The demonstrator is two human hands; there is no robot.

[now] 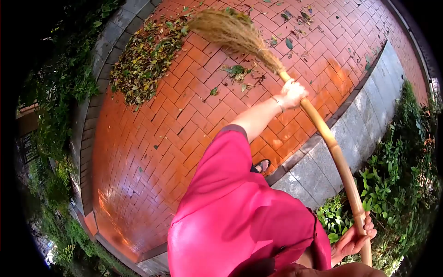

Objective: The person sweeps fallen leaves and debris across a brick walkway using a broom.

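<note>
A long broom with a bamboo handle runs from the lower right to the upper middle. My left hand is closed round the handle just below the straw head, with the arm stretched forward. Farther down the pole, near the bottom right, my right hand grips it, with its fingers bent round the bamboo. The straw bristles lie on the red brick paving, and their tip is beside a big pile of yellow and green leaves. A small cluster of leaves lies just below the bristles.
Loose leaves are scattered past the broom head. A grey stone kerb and green plants border the right side. On the left are another kerb and dense shrubs. A sandalled foot shows beside the pink clothing.
</note>
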